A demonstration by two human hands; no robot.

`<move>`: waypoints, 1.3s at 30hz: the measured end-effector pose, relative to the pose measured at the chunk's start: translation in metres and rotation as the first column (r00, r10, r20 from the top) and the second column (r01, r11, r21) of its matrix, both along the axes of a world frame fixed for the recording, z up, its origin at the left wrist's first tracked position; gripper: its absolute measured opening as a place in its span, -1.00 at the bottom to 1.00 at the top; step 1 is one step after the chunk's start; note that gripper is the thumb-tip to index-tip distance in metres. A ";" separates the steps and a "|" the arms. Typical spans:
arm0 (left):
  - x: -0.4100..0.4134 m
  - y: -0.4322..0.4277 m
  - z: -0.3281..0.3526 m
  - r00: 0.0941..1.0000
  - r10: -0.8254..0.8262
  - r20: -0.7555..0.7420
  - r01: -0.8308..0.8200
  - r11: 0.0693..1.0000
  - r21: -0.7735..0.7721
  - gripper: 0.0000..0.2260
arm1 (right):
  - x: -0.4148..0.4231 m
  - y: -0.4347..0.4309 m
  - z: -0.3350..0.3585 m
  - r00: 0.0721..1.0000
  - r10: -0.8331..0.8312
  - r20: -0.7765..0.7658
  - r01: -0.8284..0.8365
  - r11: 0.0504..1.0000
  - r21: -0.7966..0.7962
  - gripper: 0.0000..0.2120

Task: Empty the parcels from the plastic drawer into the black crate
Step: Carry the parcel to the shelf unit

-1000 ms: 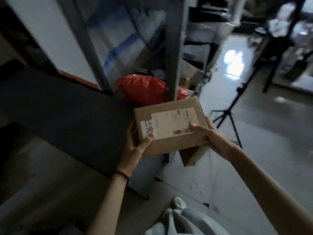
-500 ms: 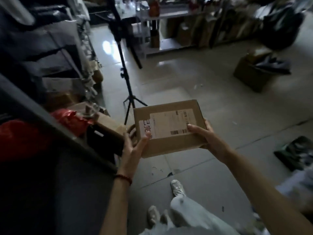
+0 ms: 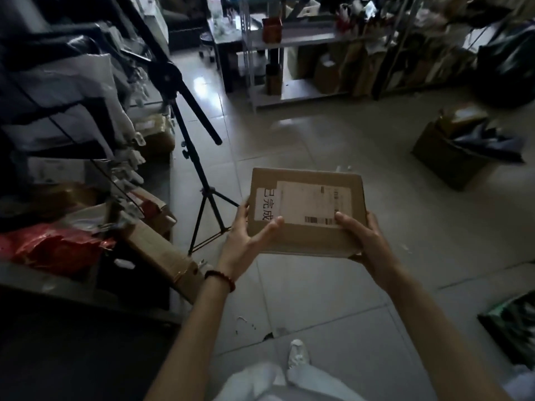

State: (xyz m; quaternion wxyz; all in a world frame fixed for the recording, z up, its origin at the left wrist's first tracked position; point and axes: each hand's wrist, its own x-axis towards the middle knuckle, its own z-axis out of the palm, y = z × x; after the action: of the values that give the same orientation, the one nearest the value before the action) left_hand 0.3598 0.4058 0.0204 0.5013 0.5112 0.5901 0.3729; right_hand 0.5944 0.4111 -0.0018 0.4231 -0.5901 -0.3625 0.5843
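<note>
both my left hand [image 3: 246, 241] and right hand [image 3: 365, 241] grip the cardboard parcel [image 3: 304, 212]; i should carry it level, crate unseen.

A pale tiled floor [image 3: 318, 146] is stretching across a dim storeroom. A black tripod [image 3: 202, 204] is standing on it at left, an open cardboard box [image 3: 445, 166] is sitting at right, and a metal shelving unit [image 3: 289, 94] is standing at the far end.
</note>
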 end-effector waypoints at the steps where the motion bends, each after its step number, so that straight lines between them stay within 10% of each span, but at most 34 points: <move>1: 0.007 0.010 0.001 0.999 0.021 -0.037 -0.021 1.000 0.012 -0.15 | 0.006 0.011 0.001 1.000 -0.002 -0.005 0.002 1.000 0.000 -0.32; 7: 0.038 0.075 -0.010 0.954 0.171 -0.248 -0.164 0.985 0.047 -0.22 | 0.033 0.095 -0.009 0.999 0.045 -0.013 -0.046 0.998 -0.045 -0.30; 19: 0.044 0.289 -0.011 0.957 0.268 -0.112 -0.262 0.963 0.066 -0.35 | 0.037 0.322 0.001 0.996 0.089 -0.005 -0.090 0.996 -0.011 -0.23; 39: 0.115 0.637 -0.012 0.859 0.392 -0.328 -0.394 0.917 0.062 -0.23 | 0.093 0.715 0.005 0.948 0.318 0.007 -0.318 0.948 0.018 -0.22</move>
State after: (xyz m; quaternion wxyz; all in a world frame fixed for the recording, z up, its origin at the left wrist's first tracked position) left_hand 0.4748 1.0424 0.0087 0.3093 0.4340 0.7596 0.3729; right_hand 0.6879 1.1262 0.0034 0.3283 -0.5212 -0.4592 0.6401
